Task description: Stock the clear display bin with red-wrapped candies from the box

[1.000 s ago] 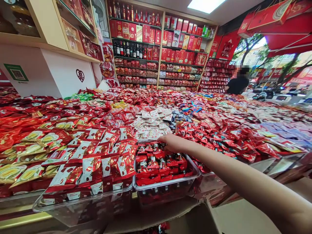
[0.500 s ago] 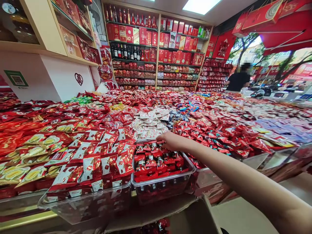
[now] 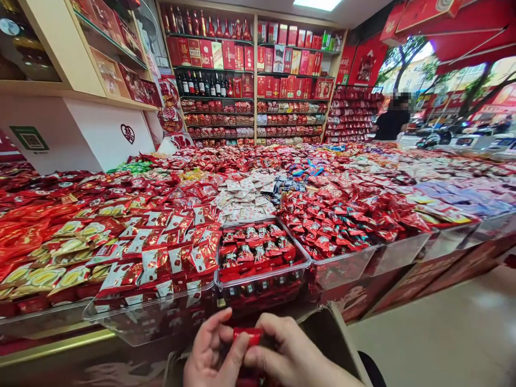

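A small red wrapped candy (image 3: 247, 336) is pinched between my two hands, low in the head view above an open cardboard box (image 3: 341, 336). My left hand (image 3: 212, 349) has its thumb on the candy's left end, with the fingers curled behind. On the right end, my right hand (image 3: 284, 346) grips it between thumb and forefinger. Just beyond stands a clear plastic bin (image 3: 264, 274) of red and black wrapped candies (image 3: 258, 250), laid in rows. What lies in the box is mostly hidden by my hands.
Left of the bin are red and white packets (image 3: 151, 260); right of it, a heap of red candies (image 3: 334, 215). White packets (image 3: 244, 199) lie behind. Shelves of bottles and red boxes (image 3: 229, 54) line the back wall. A person in a dark top (image 3: 391, 124) stands far right.
My right hand has come back from the candy bin to above the cardboard box. My left hand has entered view, and both hands now hold a red wrapped candy.
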The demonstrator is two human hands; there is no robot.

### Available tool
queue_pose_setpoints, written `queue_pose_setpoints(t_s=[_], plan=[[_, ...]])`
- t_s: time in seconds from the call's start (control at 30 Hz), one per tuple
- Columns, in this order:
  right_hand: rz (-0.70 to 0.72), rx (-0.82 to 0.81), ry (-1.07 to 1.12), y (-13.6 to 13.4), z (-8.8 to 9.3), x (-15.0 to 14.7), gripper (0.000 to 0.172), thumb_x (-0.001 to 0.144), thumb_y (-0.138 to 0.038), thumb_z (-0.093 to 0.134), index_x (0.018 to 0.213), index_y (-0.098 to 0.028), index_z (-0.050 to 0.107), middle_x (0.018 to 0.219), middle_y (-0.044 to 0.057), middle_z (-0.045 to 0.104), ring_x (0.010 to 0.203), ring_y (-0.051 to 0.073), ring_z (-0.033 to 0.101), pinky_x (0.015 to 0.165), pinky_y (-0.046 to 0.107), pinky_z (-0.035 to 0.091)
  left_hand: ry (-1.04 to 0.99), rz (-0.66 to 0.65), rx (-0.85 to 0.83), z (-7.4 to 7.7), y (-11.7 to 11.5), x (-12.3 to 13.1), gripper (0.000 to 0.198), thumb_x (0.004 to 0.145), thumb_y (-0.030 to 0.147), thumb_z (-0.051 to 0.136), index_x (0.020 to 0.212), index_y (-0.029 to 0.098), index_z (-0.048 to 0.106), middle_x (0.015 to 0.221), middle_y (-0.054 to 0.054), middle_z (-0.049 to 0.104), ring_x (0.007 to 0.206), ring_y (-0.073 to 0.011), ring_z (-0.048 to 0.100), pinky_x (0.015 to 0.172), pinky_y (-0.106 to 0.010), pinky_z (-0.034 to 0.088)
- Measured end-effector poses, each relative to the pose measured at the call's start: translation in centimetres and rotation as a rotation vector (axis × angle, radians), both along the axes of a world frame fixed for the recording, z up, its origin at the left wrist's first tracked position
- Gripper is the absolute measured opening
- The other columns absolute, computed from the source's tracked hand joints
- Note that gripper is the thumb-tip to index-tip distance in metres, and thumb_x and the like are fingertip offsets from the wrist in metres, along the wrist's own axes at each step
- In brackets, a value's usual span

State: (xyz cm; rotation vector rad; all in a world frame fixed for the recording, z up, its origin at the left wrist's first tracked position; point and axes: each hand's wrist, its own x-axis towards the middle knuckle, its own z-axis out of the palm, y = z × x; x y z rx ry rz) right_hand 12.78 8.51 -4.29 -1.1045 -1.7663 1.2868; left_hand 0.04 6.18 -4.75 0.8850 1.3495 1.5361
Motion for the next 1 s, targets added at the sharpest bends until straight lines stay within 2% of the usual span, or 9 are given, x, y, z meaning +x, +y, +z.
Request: queue_pose_setpoints(t_s=[0.1, 0.17, 0.3, 0.47, 0.57, 0.67, 0.77, 0.87, 1.0], plan=[[-0.097, 0.003, 0.217, 0.3, 1.3, 0.9, 0.033, 0.075, -0.042, 0.053, 0.056, -0.016, 0.044, 0.052, -0.005, 0.04, 0.05, 0.006, 0.033, 0.046, 0.019, 0.028, -0.08, -0.183, -0.05, 1.9, 0.2, 0.6, 0.053, 0.049, 0.036, 0.077, 0.096, 0.022, 0.056, 0.075, 0.0, 0.066, 0.068, -0.0146, 0.062, 0.057, -0.018, 0.051], [-0.107, -0.113, 0.389, 0.4, 1.7, 1.5, 0.033, 0.075, -0.044, 0.052, 0.06, -0.016, 0.046, 0.051, -0.005, 0.043, 0.048, 0.006, 0.036, 0.046, 0.019, 0.03, -0.105, -0.274, -0.127, 2.3, 0.1, 0.8, 0.049, 0.049, 0.033, 0.077, 0.091, 0.019, 0.059, 0.08, -0.003, 0.068, 0.069, -0.0144, 0.062, 0.058, -0.018, 0.051], [-0.092, -0.34, 0.62, 0.4, 1.1, 1.7, 0.032, 0.071, -0.045, 0.057, 0.063, -0.015, 0.051, 0.048, -0.004, 0.048, 0.044, 0.006, 0.042, 0.044, 0.019, 0.031, -0.184, -0.216, -0.172, 2.2, -0.4, 1.4, 0.045, 0.048, 0.029, 0.079, 0.088, 0.016, 0.061, 0.075, -0.001, 0.069, 0.055, -0.0102, 0.06, 0.05, -0.016, 0.048], [-0.14, -0.366, 0.645, 0.2, 0.2, 1.5, 0.032, 0.074, -0.044, 0.054, 0.064, -0.014, 0.049, 0.047, -0.004, 0.049, 0.041, 0.006, 0.042, 0.043, 0.018, 0.033, -0.285, -0.256, -0.183, 1.5, -0.4, 1.5, 0.052, 0.05, 0.025, 0.078, 0.097, 0.018, 0.057, 0.06, 0.006, 0.063, 0.053, -0.0064, 0.057, 0.055, -0.016, 0.049], [-0.235, -0.093, 0.474, -0.4, -0.3, 1.7, 0.022, 0.076, -0.038, 0.054, 0.083, -0.017, 0.053, 0.063, 0.0, 0.055, 0.052, 0.009, 0.049, 0.048, 0.021, 0.041, -0.306, -0.212, -0.164, 0.8, -0.2, 1.2, 0.053, 0.05, 0.024, 0.078, 0.098, 0.019, 0.055, 0.064, 0.005, 0.065, 0.057, -0.0079, 0.059, 0.056, -0.018, 0.05], [-0.319, 0.562, 0.151, -1.1, -0.8, 2.1, 0.03, 0.072, -0.025, 0.06, 0.1, -0.022, 0.049, 0.093, 0.007, 0.057, 0.076, 0.015, 0.054, 0.062, 0.027, 0.047, -0.319, -0.167, -0.145, 0.2, -0.2, 1.2, 0.044, 0.049, 0.025, 0.079, 0.085, 0.016, 0.055, 0.06, 0.003, 0.065, 0.052, -0.0077, 0.058, 0.052, -0.017, 0.048], [-0.188, 1.013, -0.187, -1.6, -1.0, 2.3, 0.03, 0.072, -0.017, 0.058, 0.101, -0.022, 0.051, 0.097, 0.01, 0.058, 0.082, 0.019, 0.053, 0.066, 0.03, 0.048, -0.316, -0.153, -0.123, -0.1, -0.4, 1.4, 0.036, 0.048, 0.028, 0.079, 0.072, 0.016, 0.055, 0.058, 0.003, 0.064, 0.05, -0.0075, 0.056, 0.05, -0.016, 0.046], [-0.069, 1.098, -0.322, -1.5, -0.7, 2.4, 0.025, 0.077, -0.012, 0.05, 0.1, -0.02, 0.051, 0.097, 0.011, 0.06, 0.077, 0.018, 0.054, 0.064, 0.031, 0.048, -0.305, -0.183, -0.107, 0.4, -0.8, 1.5, 0.031, 0.052, 0.031, 0.076, 0.069, 0.017, 0.055, 0.056, 0.003, 0.062, 0.049, -0.0074, 0.054, 0.049, -0.016, 0.043], [-0.081, 1.075, -0.229, 0.3, 1.3, 2.9, 0.022, 0.078, -0.008, 0.046, 0.096, -0.02, 0.05, 0.09, 0.008, 0.06, 0.078, 0.015, 0.054, 0.065, 0.027, 0.048, -0.163, -0.251, -0.086, 1.3, -1.5, 0.4, 0.028, 0.062, 0.044, 0.066, 0.073, 0.019, 0.06, 0.059, 0.001, 0.062, 0.054, -0.0114, 0.055, 0.051, -0.019, 0.044]])
